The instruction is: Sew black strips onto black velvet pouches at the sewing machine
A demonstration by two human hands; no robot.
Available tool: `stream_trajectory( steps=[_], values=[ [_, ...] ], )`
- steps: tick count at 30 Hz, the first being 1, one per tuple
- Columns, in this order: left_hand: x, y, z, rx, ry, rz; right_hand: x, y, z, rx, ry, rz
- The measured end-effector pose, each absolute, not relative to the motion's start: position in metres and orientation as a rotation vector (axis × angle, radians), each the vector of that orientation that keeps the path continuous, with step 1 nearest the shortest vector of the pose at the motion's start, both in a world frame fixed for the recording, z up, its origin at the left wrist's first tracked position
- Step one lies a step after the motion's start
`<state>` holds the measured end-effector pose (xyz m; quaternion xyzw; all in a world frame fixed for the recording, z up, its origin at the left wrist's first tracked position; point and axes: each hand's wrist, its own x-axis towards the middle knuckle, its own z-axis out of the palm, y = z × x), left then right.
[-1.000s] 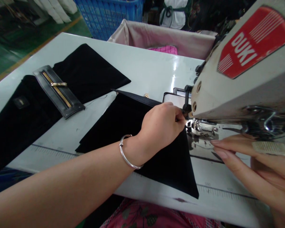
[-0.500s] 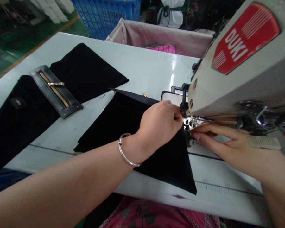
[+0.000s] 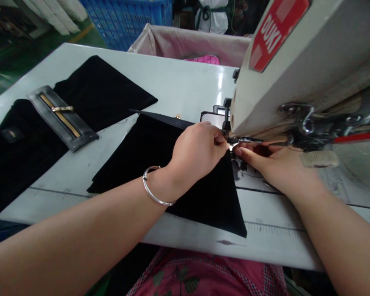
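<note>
My left hand (image 3: 199, 154), a silver bangle on its wrist, rests closed on a black fabric piece (image 3: 160, 164) with its fingertips pinched at the presser foot (image 3: 232, 142) of a white sewing machine (image 3: 299, 70). Under the machine head my right hand (image 3: 274, 166) reaches in from the right, fingers together and pointing at the same spot, fingertips almost meeting the left ones. What the fingers pinch is hidden. The fabric's corner hangs over the table's front edge.
A second black fabric stack (image 3: 80, 98) lies at the left of the white table (image 3: 185, 88), with a dark zipper panel (image 3: 61, 117) on it. Behind the table stand a pink-lined bin (image 3: 185, 43) and a blue crate (image 3: 132, 18). My pink clothing shows below.
My right hand moved left from the table's right side to under the machine head, up to the presser foot. The left hand stayed at the needle. The view shifted right.
</note>
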<state>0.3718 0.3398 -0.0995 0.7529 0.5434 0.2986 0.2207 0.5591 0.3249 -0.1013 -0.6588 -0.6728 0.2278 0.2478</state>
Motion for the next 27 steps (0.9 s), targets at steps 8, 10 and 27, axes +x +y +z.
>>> stream_trajectory(
  steps=[8, 10, 27],
  values=[
    [0.371, 0.340, -0.100, 2.064, 1.481, 0.840, 0.563, 0.329, -0.109, -1.758, -1.834, 0.650],
    [0.371, 0.340, -0.100, 2.052, 1.486, 0.836, 0.564, 0.332, -0.113, -1.721, -1.839, 0.658],
    [0.371, 0.339, -0.097, 2.032, 1.513, 0.865, 0.560, 0.340, -0.116, -1.637, -1.969, 0.482]
  ],
)
